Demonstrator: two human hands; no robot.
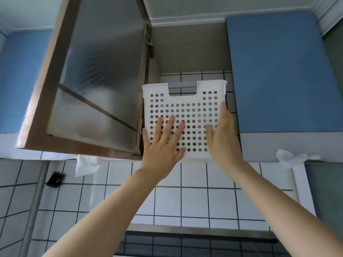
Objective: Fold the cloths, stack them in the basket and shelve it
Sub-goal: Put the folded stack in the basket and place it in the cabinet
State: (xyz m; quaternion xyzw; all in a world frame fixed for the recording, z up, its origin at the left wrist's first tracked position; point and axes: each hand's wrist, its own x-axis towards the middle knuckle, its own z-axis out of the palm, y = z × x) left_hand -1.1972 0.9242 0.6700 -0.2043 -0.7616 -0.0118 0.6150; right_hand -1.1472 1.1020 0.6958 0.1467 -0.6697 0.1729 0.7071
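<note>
- The white plastic basket (pixel 185 115) sits in the mouth of the open wall cabinet (pixel 189 52), its perforated face turned toward the person and its lower edge at the cabinet's bottom lip.
- The left hand (pixel 163 145) lies flat on that face, fingers straight and spread wide, palm over the lower left corner.
- The right hand (pixel 222 138) is flat along the basket's right edge, fingers straight and close together, thumb laid across the holes.
- There is little room at the sides: the basket's left edge runs just beside the hinge side of the open door (pixel 96 80), and its right edge sits near the closed blue door (pixel 278 71).
- Above the basket the cabinet is open, with plain walls and a tiled back showing over the rim.
- The basket is rigid, with neat rows of round holes and a grey handle bar (pixel 182 84) across a notch in its top edge.
- The open door is frosted, patterned glass in a brown wood frame.
- White square tiles (pixel 194 201) with dark grout cover the wall beneath.
- I cannot make out any cloths through the holes.
</note>
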